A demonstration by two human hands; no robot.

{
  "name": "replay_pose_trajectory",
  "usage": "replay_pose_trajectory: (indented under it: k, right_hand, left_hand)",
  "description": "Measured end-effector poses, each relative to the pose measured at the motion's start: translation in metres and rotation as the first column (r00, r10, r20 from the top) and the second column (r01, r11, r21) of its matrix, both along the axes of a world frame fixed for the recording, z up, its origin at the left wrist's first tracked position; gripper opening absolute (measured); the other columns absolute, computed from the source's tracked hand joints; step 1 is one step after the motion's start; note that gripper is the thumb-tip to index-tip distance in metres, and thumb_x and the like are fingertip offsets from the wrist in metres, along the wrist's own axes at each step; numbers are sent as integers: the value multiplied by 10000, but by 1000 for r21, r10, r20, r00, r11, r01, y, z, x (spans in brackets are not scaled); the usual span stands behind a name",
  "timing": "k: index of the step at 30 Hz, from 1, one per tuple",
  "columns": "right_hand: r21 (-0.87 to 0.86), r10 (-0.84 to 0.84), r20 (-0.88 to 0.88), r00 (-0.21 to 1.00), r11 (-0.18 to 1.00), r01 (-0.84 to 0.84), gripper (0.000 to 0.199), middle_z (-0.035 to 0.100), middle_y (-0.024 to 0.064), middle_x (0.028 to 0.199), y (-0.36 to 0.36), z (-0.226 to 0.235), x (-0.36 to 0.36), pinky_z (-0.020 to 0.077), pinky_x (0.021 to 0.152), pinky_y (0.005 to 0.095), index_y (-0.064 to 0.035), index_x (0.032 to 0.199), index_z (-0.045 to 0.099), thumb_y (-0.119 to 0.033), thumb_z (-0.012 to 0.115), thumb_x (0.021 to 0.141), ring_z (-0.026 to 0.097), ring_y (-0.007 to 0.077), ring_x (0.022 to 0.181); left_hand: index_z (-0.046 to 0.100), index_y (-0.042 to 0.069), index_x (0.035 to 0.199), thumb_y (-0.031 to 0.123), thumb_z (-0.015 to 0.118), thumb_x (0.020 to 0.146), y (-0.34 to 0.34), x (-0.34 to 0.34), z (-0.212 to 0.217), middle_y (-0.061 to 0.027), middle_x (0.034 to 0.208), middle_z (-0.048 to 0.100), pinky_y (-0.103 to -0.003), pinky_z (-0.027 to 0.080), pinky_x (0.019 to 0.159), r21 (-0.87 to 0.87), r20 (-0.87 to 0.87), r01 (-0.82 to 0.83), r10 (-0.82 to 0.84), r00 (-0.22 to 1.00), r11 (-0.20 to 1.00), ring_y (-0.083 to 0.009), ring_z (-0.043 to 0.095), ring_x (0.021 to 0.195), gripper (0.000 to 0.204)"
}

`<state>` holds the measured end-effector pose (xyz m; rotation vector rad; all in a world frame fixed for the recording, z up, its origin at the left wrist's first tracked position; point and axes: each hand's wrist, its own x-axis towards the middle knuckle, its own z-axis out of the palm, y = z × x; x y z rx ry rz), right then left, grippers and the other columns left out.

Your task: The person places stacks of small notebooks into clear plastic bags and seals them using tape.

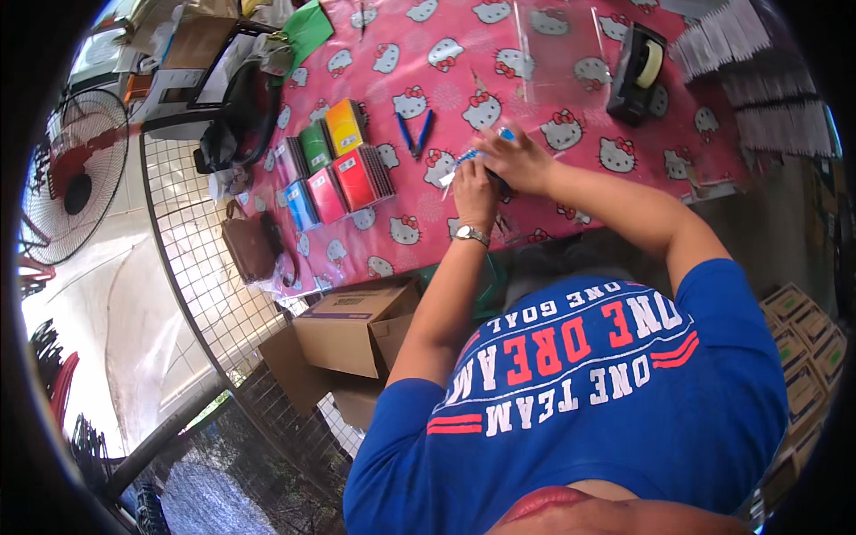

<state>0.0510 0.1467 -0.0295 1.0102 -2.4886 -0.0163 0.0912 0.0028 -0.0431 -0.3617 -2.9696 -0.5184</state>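
Observation:
Both my hands meet over the pink cartoon-print tablecloth [406,254]. My left hand [475,190], with a watch [472,234] on its wrist, has its fingers closed around a small piece, partly hidden, with blue and white bits showing. Over it lies my right hand [517,162], its fingers bent and smeared by motion, with a spot of blue showing beside them. A pair of pliers with blue handles [415,135] lies left of my hands. Farther left are stacks of thin coloured packs: yellow [345,127], green [316,145], red [357,181], pink [326,193], blue [301,205] and purple [287,160].
A black tape dispenser [636,76] and a clear plastic sheet or case [562,53] lie beyond my hands. Stacked pale packets [776,120] stand far right. At the left are a brown bag [250,242], a fan [78,183] and, below the table, an open cardboard box [343,334].

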Motion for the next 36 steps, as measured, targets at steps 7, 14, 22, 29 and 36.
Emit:
replay_pose_trajectory:
  k: [7,14,22,29,36]
  right_hand:
    - [-224,-178,264,948,945,239,66,550,-9,1136,58,37,-34,179,1045,542,-164,809,632,-209,618,762,404,187,1218]
    - [-272,-69,379,923,945,183,418,526,160,1255,13,-5,87,141,1084,516,-136,1124,608,-398,608,797,428,295,1250]
    - [-127,-181,489,853,953,276,682,354,254,1404,-17,-16,61,-5,1065,640,-70,1223,563,-530,596,722,213,393,1376]
    - [-656,-609,677,413,-246,713,312,642,150,761,191,-7,-2,488,656,385,42,846,635,-270,646,852,608,278,678]
    - [-251,247,779,577,-721,646,111,591,-21,742,191,-18,0,518,566,234,-48,897,628,-155,638,872,563,91,632]
  left_hand:
    - [534,9,1139,84,567,735,-4,-9,-1,-182,986,529,-425,441,863,-28,4,-30,30,1000,999,-350,515,964,413]
    - [670,33,848,91,583,746,-4,-27,17,-129,828,576,-409,481,736,-46,159,65,-57,986,997,-305,575,850,146]
    - [649,33,757,89,570,714,0,-24,18,-113,827,599,-374,494,726,-194,203,223,-183,962,955,-282,580,822,106]
    - [595,-63,876,54,518,804,13,-11,22,-140,847,569,-378,482,734,-323,98,327,-312,945,888,-294,564,856,158]
    - [472,-173,1192,309,591,841,10,6,27,-195,1044,528,-384,412,887,-361,169,331,-288,943,872,-312,491,988,608]
